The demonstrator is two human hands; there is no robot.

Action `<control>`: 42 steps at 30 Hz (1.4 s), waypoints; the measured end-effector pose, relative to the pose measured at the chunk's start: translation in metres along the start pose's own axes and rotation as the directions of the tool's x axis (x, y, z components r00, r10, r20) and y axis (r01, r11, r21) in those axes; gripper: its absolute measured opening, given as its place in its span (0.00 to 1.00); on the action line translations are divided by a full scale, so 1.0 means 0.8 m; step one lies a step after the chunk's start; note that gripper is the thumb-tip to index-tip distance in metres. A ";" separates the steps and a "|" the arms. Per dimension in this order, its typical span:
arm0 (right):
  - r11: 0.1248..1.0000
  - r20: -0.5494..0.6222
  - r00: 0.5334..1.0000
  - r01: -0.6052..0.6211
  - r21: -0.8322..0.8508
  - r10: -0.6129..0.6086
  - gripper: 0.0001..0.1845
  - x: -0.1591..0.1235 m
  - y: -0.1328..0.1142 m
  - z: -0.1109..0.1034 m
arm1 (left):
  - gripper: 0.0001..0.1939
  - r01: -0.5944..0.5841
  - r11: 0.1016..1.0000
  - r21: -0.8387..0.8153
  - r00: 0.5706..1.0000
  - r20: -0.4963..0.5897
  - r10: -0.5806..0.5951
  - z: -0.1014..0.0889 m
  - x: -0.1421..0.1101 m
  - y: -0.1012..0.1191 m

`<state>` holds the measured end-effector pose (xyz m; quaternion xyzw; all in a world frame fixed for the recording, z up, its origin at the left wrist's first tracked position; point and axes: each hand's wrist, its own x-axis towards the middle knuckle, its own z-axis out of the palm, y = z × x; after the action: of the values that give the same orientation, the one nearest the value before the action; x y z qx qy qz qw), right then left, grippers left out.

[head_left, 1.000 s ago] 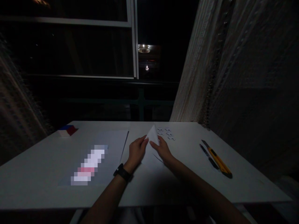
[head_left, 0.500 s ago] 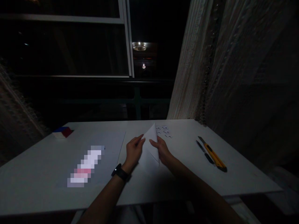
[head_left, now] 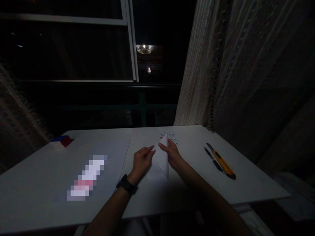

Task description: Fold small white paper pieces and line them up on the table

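A folded sheet of white paper (head_left: 160, 161), pointed at its far end, is held just over the table between both hands. My right hand (head_left: 173, 152) grips its right edge near the tip, thumb on top and fingers behind. On the left side of the paper, my left hand (head_left: 143, 159), with a dark watch on the wrist, pinches the edge between thumb and fingers. Small paper pieces with dark curved marks (head_left: 173, 139) lie just beyond the paper's tip, partly covered by it and by my right hand.
A yellow utility knife (head_left: 223, 164) and a dark pen (head_left: 213, 159) lie at right on the white table (head_left: 197, 193). At left are a large white sheet (head_left: 120, 154) with a blurred-out item on it and a red, blue and white cube (head_left: 61, 141). Curtains (head_left: 194, 65) hang behind.
My right hand has shifted up toward the paper's tip, its thumb now higher. The paper's tip sits slightly lower and the sheet looks narrower. The whole view has shifted a little.
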<state>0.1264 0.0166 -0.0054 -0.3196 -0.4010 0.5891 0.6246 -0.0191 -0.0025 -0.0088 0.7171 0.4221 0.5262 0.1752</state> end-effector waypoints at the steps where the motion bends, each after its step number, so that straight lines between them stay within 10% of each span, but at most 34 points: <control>1: 1.000 -0.004 1.000 0.006 0.002 -0.006 0.30 0.002 -0.001 -0.001 | 0.14 -0.013 1.000 0.004 1.000 0.000 0.013 0.001 -0.001 0.000; 20: 0.990 0.126 0.991 0.056 -0.129 -0.039 0.29 0.033 -0.061 0.022 | 0.14 -0.070 0.997 -0.036 0.985 -0.160 0.063 0.006 -0.004 0.009; 42: 0.917 0.230 0.967 0.190 -0.349 -0.113 0.26 0.039 -0.059 0.064 | 0.16 0.007 0.996 -0.084 0.956 -0.290 -0.031 0.001 -0.001 0.010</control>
<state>0.1037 0.0391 0.0640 -0.3365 -0.5903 0.4826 0.5527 -0.0154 -0.0076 -0.0042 0.6200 0.4284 0.6411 0.1453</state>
